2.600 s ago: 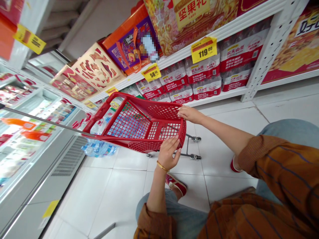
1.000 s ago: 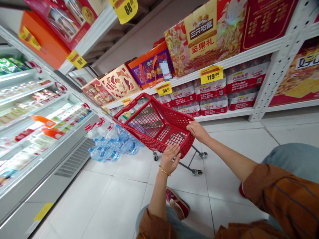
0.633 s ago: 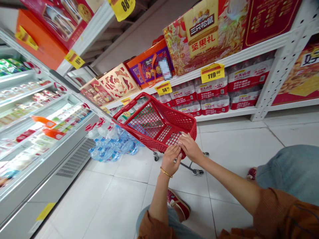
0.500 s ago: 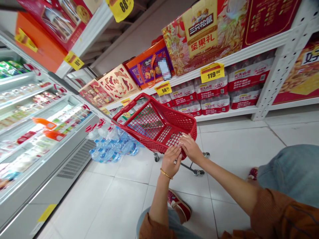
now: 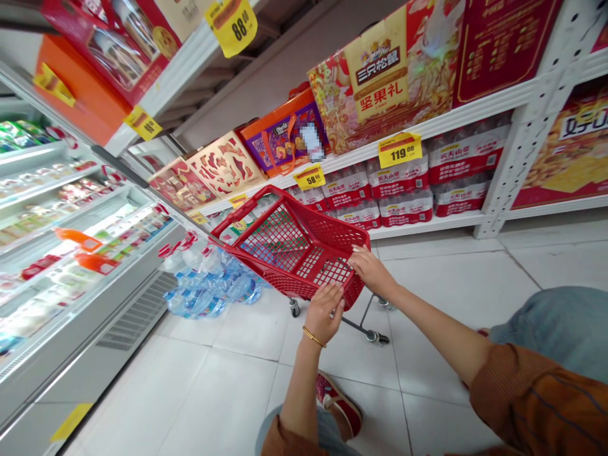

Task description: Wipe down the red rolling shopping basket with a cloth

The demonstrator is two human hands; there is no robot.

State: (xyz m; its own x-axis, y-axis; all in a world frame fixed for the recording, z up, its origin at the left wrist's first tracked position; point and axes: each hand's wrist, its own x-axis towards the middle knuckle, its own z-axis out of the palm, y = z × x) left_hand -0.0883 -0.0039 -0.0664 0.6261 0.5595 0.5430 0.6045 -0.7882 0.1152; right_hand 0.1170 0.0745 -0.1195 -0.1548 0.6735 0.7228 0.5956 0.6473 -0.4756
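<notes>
Right, the red shopping cart (image 5: 325, 259) stands on the floor just ahead of the person, its mesh basket tapering towards us. The left hand (image 5: 325, 310) lays close-set fingers over the near rim, the right hand (image 5: 373, 272) resting its own just beside it; how firmly either grips, I cannot tell. One front wheel (image 5: 377, 337) shows plainly, its partner (image 5: 384, 303) half-hidden by the right forearm (image 5: 432, 320). Beyond, blue water bottles (image 5: 209, 291) sit on the floor, partly covered by the cart. Near its right flank runs the white shelf (image 5: 479, 114), wrapped bottle packs (image 5: 403, 209) below, gift boxes above, the purple box (image 5: 280, 142) partly pixelated. Leftward, tiled floor (image 5: 213, 380) stretches wide to the chiller (image 5: 123, 316), cut off at the view's edge.
</notes>
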